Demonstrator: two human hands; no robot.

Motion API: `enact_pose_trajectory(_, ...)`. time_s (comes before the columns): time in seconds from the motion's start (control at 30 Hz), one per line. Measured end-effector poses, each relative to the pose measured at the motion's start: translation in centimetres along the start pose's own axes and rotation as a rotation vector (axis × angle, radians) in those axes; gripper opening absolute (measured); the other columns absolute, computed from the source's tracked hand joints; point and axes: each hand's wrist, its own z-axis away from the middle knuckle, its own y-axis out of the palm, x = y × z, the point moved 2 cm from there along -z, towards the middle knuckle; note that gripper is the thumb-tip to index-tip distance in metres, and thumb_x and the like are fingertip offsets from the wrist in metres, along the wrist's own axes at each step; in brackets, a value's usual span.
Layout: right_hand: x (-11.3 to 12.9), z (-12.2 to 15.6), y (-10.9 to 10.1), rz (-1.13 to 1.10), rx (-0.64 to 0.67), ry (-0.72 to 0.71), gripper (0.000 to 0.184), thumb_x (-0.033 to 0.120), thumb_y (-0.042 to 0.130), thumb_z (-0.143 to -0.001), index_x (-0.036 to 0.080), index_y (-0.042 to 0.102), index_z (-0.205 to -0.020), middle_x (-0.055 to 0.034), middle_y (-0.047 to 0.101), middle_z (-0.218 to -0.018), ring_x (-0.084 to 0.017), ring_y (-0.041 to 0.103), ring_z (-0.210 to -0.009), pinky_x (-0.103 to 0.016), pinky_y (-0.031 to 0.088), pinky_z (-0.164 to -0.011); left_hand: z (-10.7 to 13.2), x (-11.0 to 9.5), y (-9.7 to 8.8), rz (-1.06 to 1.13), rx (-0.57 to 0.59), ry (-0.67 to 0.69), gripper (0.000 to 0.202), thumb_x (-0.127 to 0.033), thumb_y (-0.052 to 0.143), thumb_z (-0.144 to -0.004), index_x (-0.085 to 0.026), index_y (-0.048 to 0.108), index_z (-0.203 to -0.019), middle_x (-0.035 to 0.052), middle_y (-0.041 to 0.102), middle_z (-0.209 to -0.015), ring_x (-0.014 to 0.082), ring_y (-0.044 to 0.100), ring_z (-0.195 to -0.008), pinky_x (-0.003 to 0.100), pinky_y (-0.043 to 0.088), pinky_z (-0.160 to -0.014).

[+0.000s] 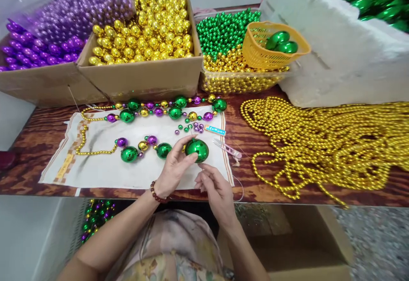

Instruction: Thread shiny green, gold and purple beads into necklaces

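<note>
My left hand (175, 166) is closed around a large shiny green bead (197, 150), thumb in front and fingers behind. Just below and to the right, my right hand (214, 183) has its thumb and fingers pinched together near the bead's lower side; what they hold is too thin to make out. A partly strung bead strand (143, 146) of purple, gold and green lies on the white cloth (105, 170), leading to my left hand. Behind it stretches a longer bead strand (159, 111). Small loose purple and green beads (196, 127) sit just beyond my fingers.
A small cutter (228, 148) and a blue packet (215, 130) lie at the cloth's right. Gold bead chains (306, 144) cover the table's right side. Behind stand a cardboard box (140, 74) of gold beads, a yellow basket (260, 51) and a white foam box (326, 38).
</note>
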Motion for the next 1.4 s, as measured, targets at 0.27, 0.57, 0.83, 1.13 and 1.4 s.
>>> enact_pose_trajectory(0.27,-2.2,0.9,-2.6,-0.161,-0.217,0.153,0.021,0.037,0.070,-0.088,0.018,0.068,-0.077,0.0013,0.063,-0.060,-0.011,0.055,-0.051,-0.022,0.043,-0.052,1.1,1.3,2.0,-0.342,0.219,-0.094,0.053,-0.038,0.070,-0.089,-0.022,0.055,-0.138,0.0108,0.053,-0.145,0.0244,0.053,-0.131,0.035,0.042,-0.112)
enact_pose_trajectory(0.57,-3.2,0.6,-5.1,-0.129,-0.359,0.094,0.022,0.036,0.074,-0.084,0.017,0.070,-0.074,0.0001,0.063,-0.057,-0.009,0.047,-0.048,-0.021,0.037,-0.048,-4.8,-2.2,-0.4,-0.990,0.184,0.176,0.028,-0.031,0.056,-0.097,-0.016,0.068,-0.116,0.0109,0.070,-0.114,0.0205,0.065,-0.102,0.034,0.051,-0.093)
enact_pose_trajectory(0.83,-4.4,0.8,-4.8,-0.137,-0.357,0.079,0.021,0.033,0.072,-0.086,0.017,0.070,-0.074,0.0006,0.062,-0.057,-0.010,0.050,-0.047,-0.021,0.039,-0.046,-12.0,-2.6,-2.0,-1.882,0.307,0.115,0.027,-0.015,0.044,-0.097,-0.015,0.071,-0.100,0.0116,0.070,-0.103,0.0244,0.064,-0.098,0.033,0.047,-0.079)
enact_pose_trajectory(1.13,-4.6,1.0,-4.9,-0.113,-0.341,0.063,0.024,0.034,0.069,-0.088,0.017,0.068,-0.071,0.0007,0.060,-0.056,-0.010,0.051,-0.047,-0.020,0.040,-0.046,-12.5,0.8,0.6,-2.004,0.622,0.389,0.030,-0.014,0.040,-0.099,-0.013,0.070,-0.103,0.0147,0.068,-0.101,0.0259,0.062,-0.100,0.036,0.044,-0.081)
enact_pose_trajectory(1.4,-3.7,0.7,-4.9,-0.098,-0.335,0.067,0.023,0.034,0.068,-0.087,0.018,0.067,-0.070,-0.0001,0.061,-0.056,-0.011,0.051,-0.047,-0.022,0.042,-0.046,-12.4,-1.5,0.0,-1.315,0.342,0.169,0.013,-0.020,0.055,-0.092,-0.016,0.067,-0.097,0.0092,0.069,-0.097,0.0206,0.064,-0.091,0.036,0.050,-0.083)
